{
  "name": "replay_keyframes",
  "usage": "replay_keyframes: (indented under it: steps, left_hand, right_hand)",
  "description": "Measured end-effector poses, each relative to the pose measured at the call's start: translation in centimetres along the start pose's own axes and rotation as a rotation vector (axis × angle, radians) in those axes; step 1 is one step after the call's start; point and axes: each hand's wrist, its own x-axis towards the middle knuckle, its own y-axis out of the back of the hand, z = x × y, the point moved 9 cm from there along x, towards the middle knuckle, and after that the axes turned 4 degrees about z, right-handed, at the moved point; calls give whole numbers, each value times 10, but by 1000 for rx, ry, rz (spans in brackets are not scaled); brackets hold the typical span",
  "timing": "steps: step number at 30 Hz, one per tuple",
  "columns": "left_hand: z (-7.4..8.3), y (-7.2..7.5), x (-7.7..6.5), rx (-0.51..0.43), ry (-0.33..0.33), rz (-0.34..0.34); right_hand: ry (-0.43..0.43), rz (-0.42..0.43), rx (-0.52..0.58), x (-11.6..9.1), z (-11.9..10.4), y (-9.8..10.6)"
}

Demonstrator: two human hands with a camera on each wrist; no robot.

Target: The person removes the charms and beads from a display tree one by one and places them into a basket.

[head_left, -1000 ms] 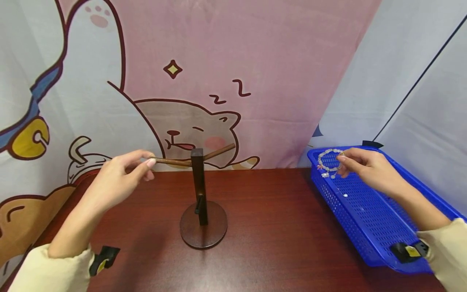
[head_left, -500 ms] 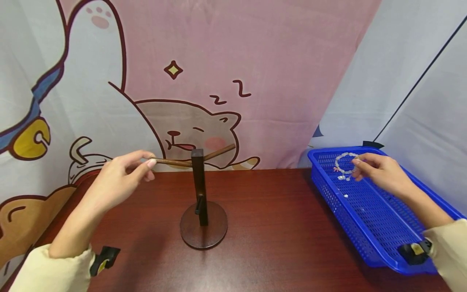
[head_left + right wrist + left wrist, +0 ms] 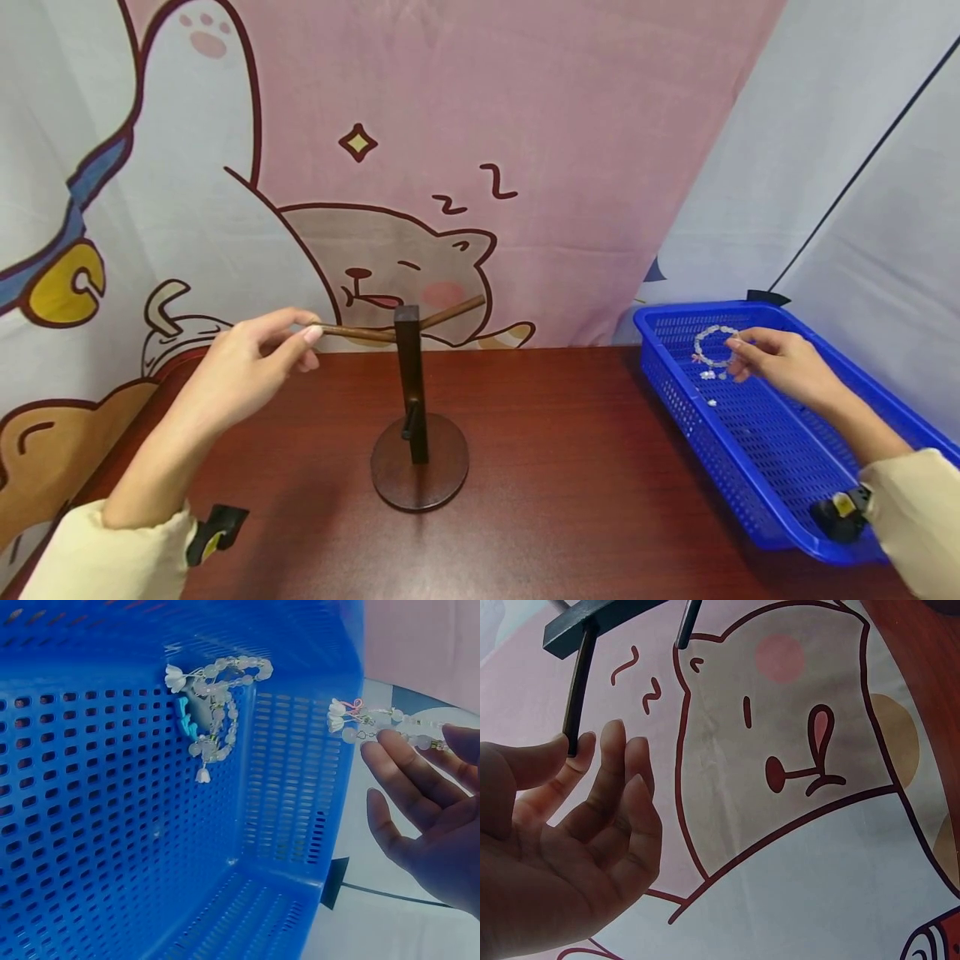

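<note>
My left hand point(image 3: 255, 358) pinches the end of a brown wooden arm point(image 3: 356, 333) on a dark wooden stand point(image 3: 411, 375) between thumb and forefinger. In the left wrist view that arm point(image 3: 579, 694) ends at the fingertips, with the other fingers loosely bent. To the right, my right hand point(image 3: 787, 362) pinches a bracelet of pale clear beads point(image 3: 698, 344), which hangs over the far end of a blue basket point(image 3: 686, 425). White flower charms point(image 3: 337, 714) and a pink bow dangle from this bracelet. The second arm of the stand points back right, free of both hands.
Inside the basket, the right wrist view shows more beaded bracelets point(image 3: 231, 724) with white flower charms and a light blue piece point(image 3: 184, 718). The stand's round base point(image 3: 446, 479) rests on the red-brown table point(image 3: 555, 467). A cartoon-printed cloth point(image 3: 585, 167) hangs right behind.
My right hand has moved right and slightly down with the bracelet, from the basket's left rim to over its inside. The left hand and the stand stay in place.
</note>
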Motion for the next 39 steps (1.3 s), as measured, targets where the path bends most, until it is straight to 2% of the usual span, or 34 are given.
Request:
replay_keyframes:
  steps: [8,15,25,32,39]
  left_hand:
    - [0,-1,1,0,4,-12]
    - [3,0,1,-2,-20,7]
    - [2,0,1,-2,-18,6]
    - [2,0,1,-5,-17,6]
    - [1,0,0,-5,-15,12]
  right_hand:
    - [4,-17,46,1,7,-9]
    - [-20,-55,94,2,16,-21]
    - [-52,-78,117,0,27,-25]
    - [-46,-72,117,3,20,-18]
    - [-61,-93,85,8,1,-9]
